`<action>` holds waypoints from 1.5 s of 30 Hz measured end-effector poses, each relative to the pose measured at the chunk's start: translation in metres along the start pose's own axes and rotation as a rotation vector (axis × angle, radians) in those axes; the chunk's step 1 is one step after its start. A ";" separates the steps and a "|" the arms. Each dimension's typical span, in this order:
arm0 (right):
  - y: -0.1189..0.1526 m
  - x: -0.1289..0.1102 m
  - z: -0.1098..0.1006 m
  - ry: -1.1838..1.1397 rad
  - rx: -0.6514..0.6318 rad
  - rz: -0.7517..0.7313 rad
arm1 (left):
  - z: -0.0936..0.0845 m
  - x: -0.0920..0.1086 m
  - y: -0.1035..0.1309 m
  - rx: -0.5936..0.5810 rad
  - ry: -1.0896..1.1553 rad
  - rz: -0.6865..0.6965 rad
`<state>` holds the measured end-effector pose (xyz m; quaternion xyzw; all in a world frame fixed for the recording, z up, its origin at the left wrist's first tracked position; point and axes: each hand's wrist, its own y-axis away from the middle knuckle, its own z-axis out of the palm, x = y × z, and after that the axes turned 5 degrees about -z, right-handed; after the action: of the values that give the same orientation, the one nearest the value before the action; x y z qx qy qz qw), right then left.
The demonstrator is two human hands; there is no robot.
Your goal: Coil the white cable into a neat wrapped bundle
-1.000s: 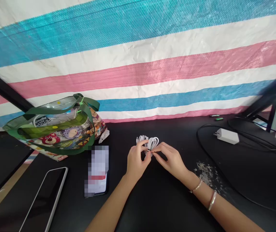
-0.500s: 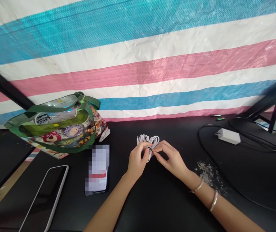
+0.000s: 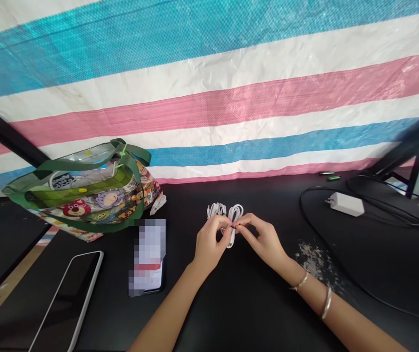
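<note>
A white cable (image 3: 236,211), folded into a narrow coil, lies on the black table in front of me. A thin black cable tie (image 3: 233,226) goes across its middle. My left hand (image 3: 209,244) is closed, thumb and index finger pinching at the tie from the left. From the right, my right hand (image 3: 264,238) pinches the tie's other side, its fingertips almost meeting the left ones. Just behind my left hand rests a second white coiled cable (image 3: 215,209), partly hidden by the fingers.
Left of my hands lie a lit phone (image 3: 152,256) and a dark phone in a white case (image 3: 70,298). A green-handled cartoon bag (image 3: 102,200) stands behind them. To the right are a white power adapter (image 3: 346,204), black cable (image 3: 326,237) and pale crumbs (image 3: 314,261).
My fingertips have come closer together over the tie. The tied coil has shifted slightly right, so a gap now shows between the two coils.
</note>
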<state>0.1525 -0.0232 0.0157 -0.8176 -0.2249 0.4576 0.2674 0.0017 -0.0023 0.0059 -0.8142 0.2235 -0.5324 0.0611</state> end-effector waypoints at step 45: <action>-0.001 -0.004 0.003 -0.306 -0.049 0.207 | -0.001 0.011 0.001 -0.008 -0.003 -0.235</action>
<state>0.1474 -0.0241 0.0176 -0.7635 -0.1889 0.5961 0.1614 0.0043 -0.0081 0.0152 -0.8358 0.1286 -0.5337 -0.0043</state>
